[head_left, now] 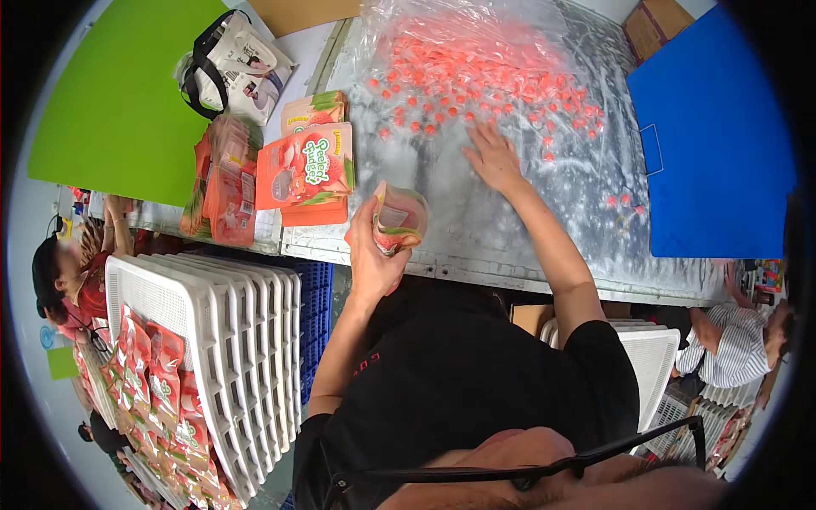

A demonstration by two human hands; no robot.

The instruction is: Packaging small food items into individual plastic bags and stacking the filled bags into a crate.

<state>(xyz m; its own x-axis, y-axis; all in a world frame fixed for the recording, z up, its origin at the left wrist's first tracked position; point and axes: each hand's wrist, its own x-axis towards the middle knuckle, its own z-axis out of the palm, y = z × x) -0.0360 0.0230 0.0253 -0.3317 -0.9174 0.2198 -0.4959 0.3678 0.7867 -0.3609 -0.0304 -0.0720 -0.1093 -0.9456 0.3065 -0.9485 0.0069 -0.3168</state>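
Note:
My left hand (pixel 372 255) grips a pink-and-green candy pouch (pixel 401 212) at the table's near edge, its mouth spread wide and facing up. What lies at the pouch's bottom is hidden. Out over the metal tabletop (pixel 425 174) reaches my right hand (pixel 493 159), its fingers apart and nothing seen in them. Just beyond those fingertips spreads a heap of small wrapped red candies (pixel 476 72), part of it under a clear plastic sheet (pixel 399 24). A few loose candies (pixel 625 202) lie to the right.
Left of the pouch are flat stacked pouches (pixel 308 166) and more standing bundled pouches (pixel 231 183). A white tote bag (pixel 246 68) stands behind them. Stacked white trays (pixel 246 340) fill the lower left. A blue panel (pixel 714 144) borders the right; people sit at both sides.

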